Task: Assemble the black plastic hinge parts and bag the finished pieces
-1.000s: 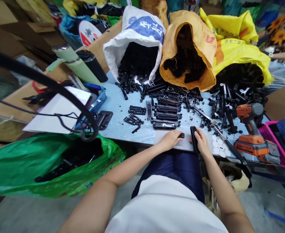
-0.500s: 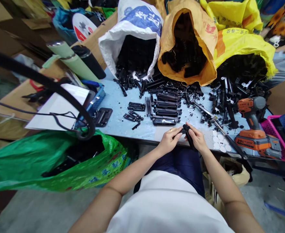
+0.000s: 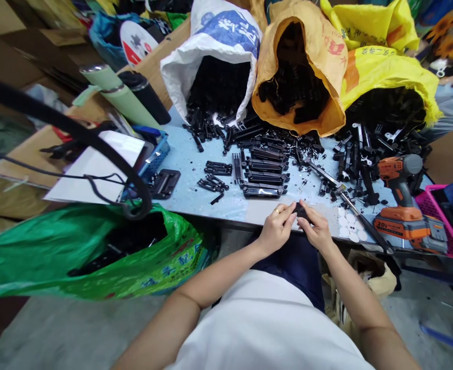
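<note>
On the pale blue worktop (image 3: 195, 158) lies a row of long, glossy black bars (image 3: 265, 178). In front of that row and slightly right, the left hand (image 3: 277, 227) and right hand (image 3: 317, 224) meet on a small black part (image 3: 300, 209), largely hidden by fingers. Each hand's grip is closed in, thumb and fingertips pinching the part between them. Right of the row stands an orange-and-grey cordless drill (image 3: 402, 194); behind it gapes an orange woven sack (image 3: 322, 46).
</note>
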`<state>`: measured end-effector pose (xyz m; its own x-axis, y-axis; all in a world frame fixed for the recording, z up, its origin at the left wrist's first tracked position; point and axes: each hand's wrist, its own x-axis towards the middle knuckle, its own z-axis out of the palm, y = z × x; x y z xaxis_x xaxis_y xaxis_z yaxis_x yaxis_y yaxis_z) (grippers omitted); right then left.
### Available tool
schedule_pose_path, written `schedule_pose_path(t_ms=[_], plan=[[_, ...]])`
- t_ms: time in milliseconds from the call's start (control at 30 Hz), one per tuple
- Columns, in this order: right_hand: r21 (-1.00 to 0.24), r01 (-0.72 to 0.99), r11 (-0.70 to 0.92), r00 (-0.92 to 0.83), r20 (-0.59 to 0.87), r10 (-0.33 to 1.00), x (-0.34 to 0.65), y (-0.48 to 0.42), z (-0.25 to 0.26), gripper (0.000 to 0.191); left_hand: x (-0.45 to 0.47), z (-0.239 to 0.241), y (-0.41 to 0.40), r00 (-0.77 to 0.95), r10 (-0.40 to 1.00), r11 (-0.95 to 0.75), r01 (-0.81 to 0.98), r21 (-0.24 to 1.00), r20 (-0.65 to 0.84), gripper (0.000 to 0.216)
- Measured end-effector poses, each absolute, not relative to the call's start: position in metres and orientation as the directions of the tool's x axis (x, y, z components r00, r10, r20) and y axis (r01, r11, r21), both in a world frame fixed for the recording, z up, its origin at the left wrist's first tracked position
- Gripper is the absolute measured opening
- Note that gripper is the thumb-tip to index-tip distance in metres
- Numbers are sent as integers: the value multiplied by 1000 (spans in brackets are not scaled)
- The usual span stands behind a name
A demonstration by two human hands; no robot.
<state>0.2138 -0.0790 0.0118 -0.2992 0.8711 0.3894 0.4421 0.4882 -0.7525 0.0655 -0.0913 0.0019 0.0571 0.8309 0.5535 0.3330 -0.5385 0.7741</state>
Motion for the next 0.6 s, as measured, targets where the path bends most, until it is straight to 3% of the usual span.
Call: schedule_pose_path(t_ms=[100, 400, 500, 600], plan=[[-737, 482, 473, -191, 439, 878, 200, -88, 5, 45, 69, 1, -90, -14, 807, -556, 318, 768, 591, 33], [-756, 509, 411, 24, 490, 872, 170, -100, -15, 44, 48, 2, -80, 79, 804, -588, 260, 766, 590, 30], [-750, 540, 383, -13, 447, 894, 167, -101, -21, 47, 47, -8, -82, 100, 834, -549, 250, 797, 543, 30], [-677, 643, 358, -225, 280, 933, 172, -84, -18, 48, 45, -26, -83, 39, 931, -355, 332, 874, 363, 35]])
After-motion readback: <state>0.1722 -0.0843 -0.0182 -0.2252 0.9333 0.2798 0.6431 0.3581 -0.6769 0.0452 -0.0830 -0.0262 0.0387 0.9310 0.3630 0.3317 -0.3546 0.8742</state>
